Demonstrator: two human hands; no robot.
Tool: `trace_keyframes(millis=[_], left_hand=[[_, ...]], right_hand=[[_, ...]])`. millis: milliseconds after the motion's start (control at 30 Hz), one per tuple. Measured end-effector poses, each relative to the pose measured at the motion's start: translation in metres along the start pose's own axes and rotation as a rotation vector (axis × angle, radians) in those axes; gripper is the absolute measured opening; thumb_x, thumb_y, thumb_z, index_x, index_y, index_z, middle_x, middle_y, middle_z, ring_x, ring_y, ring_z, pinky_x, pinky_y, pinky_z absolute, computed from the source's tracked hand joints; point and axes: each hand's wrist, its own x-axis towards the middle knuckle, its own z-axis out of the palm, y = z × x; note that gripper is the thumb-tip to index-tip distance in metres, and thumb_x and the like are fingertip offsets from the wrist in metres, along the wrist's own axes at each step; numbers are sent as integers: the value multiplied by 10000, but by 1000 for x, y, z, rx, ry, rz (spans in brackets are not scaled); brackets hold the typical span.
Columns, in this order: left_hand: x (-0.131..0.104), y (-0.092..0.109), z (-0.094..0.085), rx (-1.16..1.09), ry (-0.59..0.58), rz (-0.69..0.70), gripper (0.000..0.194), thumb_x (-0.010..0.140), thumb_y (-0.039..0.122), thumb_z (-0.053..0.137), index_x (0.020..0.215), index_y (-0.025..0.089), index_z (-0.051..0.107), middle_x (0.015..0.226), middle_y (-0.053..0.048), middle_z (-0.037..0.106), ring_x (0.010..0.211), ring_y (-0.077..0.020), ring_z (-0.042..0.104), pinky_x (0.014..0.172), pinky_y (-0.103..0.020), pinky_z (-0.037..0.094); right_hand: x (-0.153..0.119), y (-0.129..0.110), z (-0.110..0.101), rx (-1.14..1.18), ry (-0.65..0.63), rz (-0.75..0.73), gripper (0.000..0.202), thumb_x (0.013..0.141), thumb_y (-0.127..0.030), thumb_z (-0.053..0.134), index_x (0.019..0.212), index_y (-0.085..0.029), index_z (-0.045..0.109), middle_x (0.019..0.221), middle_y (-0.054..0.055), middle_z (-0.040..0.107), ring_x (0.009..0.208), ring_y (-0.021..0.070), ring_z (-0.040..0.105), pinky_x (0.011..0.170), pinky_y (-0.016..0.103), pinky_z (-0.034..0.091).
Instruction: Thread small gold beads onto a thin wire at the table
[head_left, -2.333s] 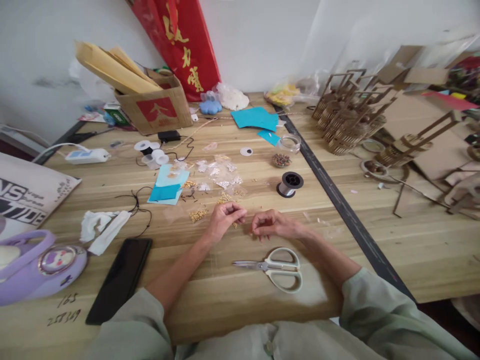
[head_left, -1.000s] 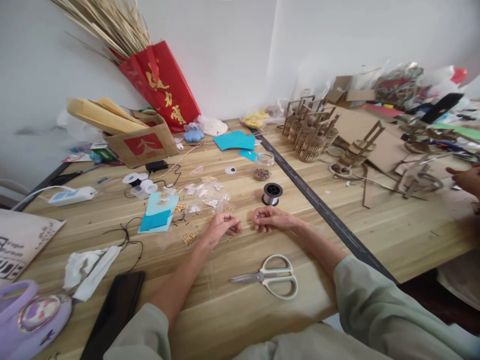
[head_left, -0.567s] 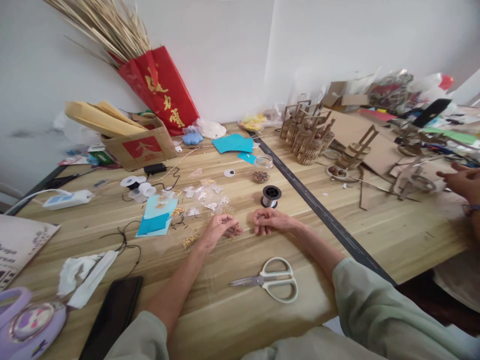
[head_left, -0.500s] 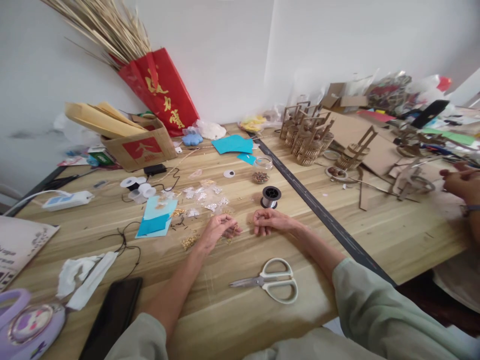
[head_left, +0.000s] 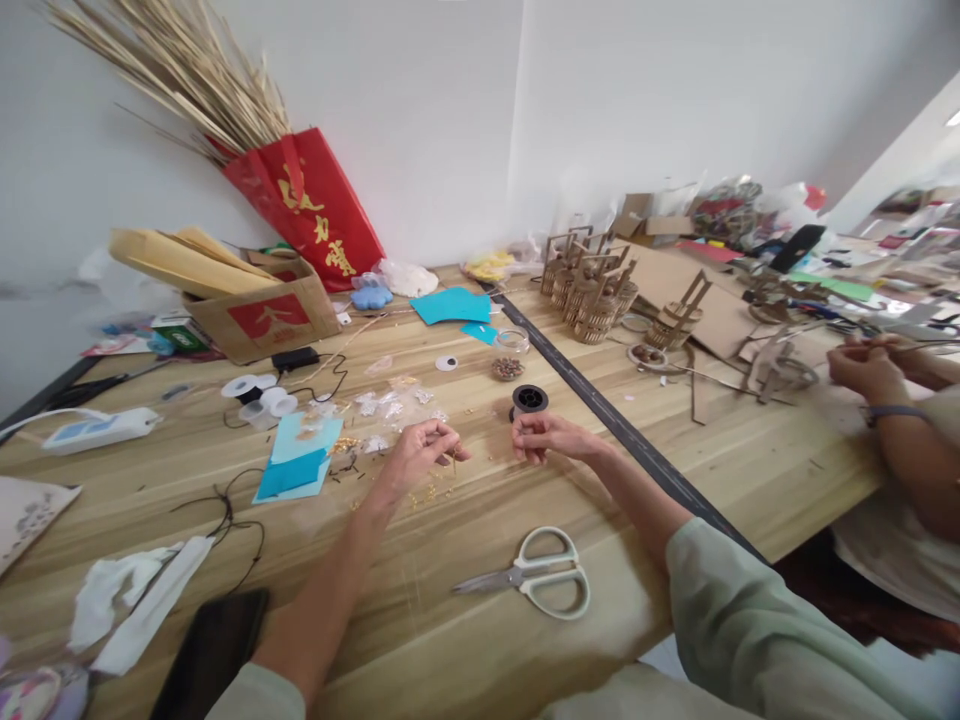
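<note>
Left hand [head_left: 424, 452]: thumb and fingertips closed on a small gold piece [head_left: 455, 457], raised above the worktop [head_left: 405, 625]. Right hand [head_left: 553, 438]: thumb and fingers drawn together in a pinch; whether it grips a fine strand or a tiny part is too small to tell. The two hands are near each other but apart, a narrow gap between the fingertips.

Beneath and beside the left hand: loose gold bits [head_left: 424, 495], scattered. Behind the right hand, partly covered by it: one spool [head_left: 529, 397], upright. Beyond: one dish of brown beads [head_left: 508, 370]. Toward the wearer: scissors [head_left: 514, 577], lying flat, blades pointing left. Left of the hands: blue sheets [head_left: 292, 472] and clear packets [head_left: 394, 405].

Handling notes, by judgement: a piece this small suits a light pinch at the very tips, with its edge showing. Keep the left hand steady and let the right make the fine movements. Both wrists low, close over the worktop, so that a dropped piece falls only a little way; held clear of the loose bits, it would be easier to find again. A hard squeeze could flick it out.
</note>
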Motion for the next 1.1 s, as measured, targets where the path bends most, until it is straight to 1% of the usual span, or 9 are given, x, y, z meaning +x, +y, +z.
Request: trace_keyframes(millis=[167, 267, 367, 500, 633, 767, 933, 1100], left_hand=[[6, 18, 0, 19, 12, 56, 269, 783, 410, 588, 771, 141, 574, 794, -100, 733, 749, -190, 677, 685, -287, 475], [8, 26, 3, -12, 26, 54, 283, 764, 421, 610, 762, 143, 559, 782, -103, 735, 718, -191, 682, 647, -274, 471], [8, 30, 6, -59, 24, 38, 300, 744, 431, 630, 755, 144, 543, 772, -100, 734, 676, -184, 682, 605, -257, 464], [8, 29, 9, -95, -5, 13, 332, 722, 454, 647, 753, 144, 531, 784, -101, 731, 632, -175, 674, 572, -251, 465], [7, 26, 12, -98, -15, -13, 349, 712, 467, 650, 758, 143, 530, 786, -103, 728, 641, -172, 675, 571, -243, 464], [8, 23, 13, -81, -27, -30, 360, 699, 475, 654, 757, 140, 538, 765, -101, 720, 644, -181, 678, 573, -247, 466], [12, 19, 12, -36, -25, -32, 351, 682, 466, 661, 726, 130, 568, 801, -94, 701, 664, -186, 683, 576, -249, 481], [15, 8, 7, -1, -11, -7, 324, 693, 451, 665, 712, 138, 582, 685, -39, 650, 677, -198, 692, 560, -239, 487]], right_hand=[[-3, -5, -3, 7, 42, -22, 319, 753, -423, 688, 807, -136, 559, 680, 4, 650, 510, 56, 562, 457, 147, 428], [-5, -7, -4, 3, 59, -31, 319, 751, -427, 687, 804, -138, 561, 673, 1, 651, 509, 55, 559, 455, 146, 416], [-9, -7, -4, 14, 74, -23, 322, 744, -428, 692, 805, -140, 560, 674, -1, 655, 513, 56, 565, 462, 147, 418], [-14, -2, -3, 48, 89, 4, 317, 740, -418, 698, 808, -141, 561, 667, -3, 661, 498, 53, 561, 461, 146, 418], [-17, 6, 1, 147, 105, -1, 316, 733, -410, 707, 812, -141, 559, 640, -10, 653, 486, 53, 558, 440, 140, 397], [-15, 16, 7, 261, 152, -1, 324, 712, -403, 726, 781, -142, 546, 629, -11, 651, 464, 49, 549, 413, 133, 375], [-12, 25, 12, 287, 171, 19, 323, 711, -395, 733, 787, -134, 558, 647, -1, 659, 468, 47, 550, 413, 133, 375], [-12, 27, 12, 310, 179, 28, 305, 709, -375, 734, 785, -137, 558, 633, -5, 652, 467, 47, 550, 410, 129, 377]])
